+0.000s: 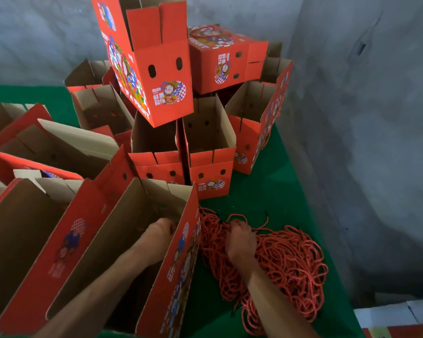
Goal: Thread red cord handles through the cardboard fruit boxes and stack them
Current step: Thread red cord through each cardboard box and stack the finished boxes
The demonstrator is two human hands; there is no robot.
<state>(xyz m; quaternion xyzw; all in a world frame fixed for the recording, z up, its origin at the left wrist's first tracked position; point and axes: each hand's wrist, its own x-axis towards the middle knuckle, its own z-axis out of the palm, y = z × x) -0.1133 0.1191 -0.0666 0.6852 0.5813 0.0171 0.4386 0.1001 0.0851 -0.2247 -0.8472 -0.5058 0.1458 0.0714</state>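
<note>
Right hand: the right hand (239, 242) lies on the near edge of the cord pile, fingers curled down into the strands; whether it pinches one cord cannot be told.
Cord pile: the tangled red cords (288, 262) spread on the green worktop (259, 191), under the right hand and out to its right, touching the outer wall of the box on its left.
Left hand: the left hand (163, 228) reaches down inside the open box (122, 240), close against the printed wall nearest the cords; its fingers are curled, and what they hold is hidden.
Open box: it stands between the two hands' forearms, top flaps up, brown inside, red printed outside.
Neighbour boxes: more open boxes (34, 230) stand to the left of the left hand.
Stack: beyond both hands, the stacked boxes (205, 142) rise in tiers, with a tilted red box (152, 69) topmost.
</note>
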